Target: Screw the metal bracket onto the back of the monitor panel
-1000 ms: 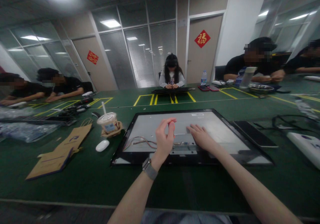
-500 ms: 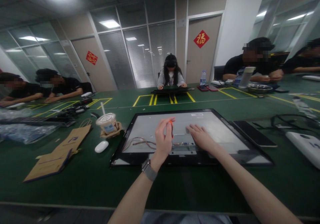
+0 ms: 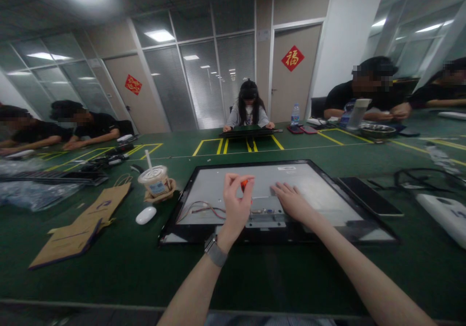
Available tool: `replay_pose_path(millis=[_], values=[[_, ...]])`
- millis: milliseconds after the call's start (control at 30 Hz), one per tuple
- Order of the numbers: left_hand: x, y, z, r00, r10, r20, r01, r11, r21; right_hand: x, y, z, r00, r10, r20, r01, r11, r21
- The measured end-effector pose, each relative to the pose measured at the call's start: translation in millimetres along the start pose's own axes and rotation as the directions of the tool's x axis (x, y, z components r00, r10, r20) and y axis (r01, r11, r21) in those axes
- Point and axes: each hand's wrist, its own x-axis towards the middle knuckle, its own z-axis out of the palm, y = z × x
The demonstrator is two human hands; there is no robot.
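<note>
A flat display panel (image 3: 204, 183) lies face down on the green table, its grey metal back framed in black. My left hand (image 3: 236, 202) is closed around the orange handle of a screwdriver (image 3: 244, 184), held over the panel's middle; its shaft and tip are mostly hidden behind the fingers. Just right of that hand sits a metal bracket (image 3: 269, 218) with connector ports. Thin coloured wires (image 3: 207, 208) curl across the panel on the left. My right hand (image 3: 295, 201) rests with fingers spread on the panel's back, right of the bracket.
Left of the panel are an iced drink cup (image 3: 156, 183), a white mouse (image 3: 146, 215) and a flattened paper bag (image 3: 83, 224). On the right lie a black phone (image 3: 367, 196), a white device (image 3: 446, 214) and cables. Across the table a person (image 3: 249, 110) handles another dark panel.
The fingers of my left hand have shifted on the screwdriver handle, showing more of its orange end. My right hand stays in place on the panel.
</note>
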Motion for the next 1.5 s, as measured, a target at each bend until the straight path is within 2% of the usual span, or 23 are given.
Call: replay_pose_path(millis=[333, 600, 1500], values=[[-3.3, -3.2, -0.4, 0.998, -0.038, 0.048, 0.043, 0.995, -0.093, 2.0, 2.7, 7.9, 0.999, 0.000, -0.039, 0.001, 1.000, 0.022], [-1.6, -3.0, 0.8, 1.000, -0.002, -0.005, 0.001, 1.000, -0.014, 0.8, -0.4, 1.4, 1.000, 0.001, -0.016, -0.001, 1.000, -0.012], [-3.6, 0.1, -0.9, 0.996, -0.079, 0.040, 0.080, 0.997, -0.020, 1.0, -3.0, 0.1, 1.000, 0.028, 0.007, -0.028, 0.999, 0.033]])
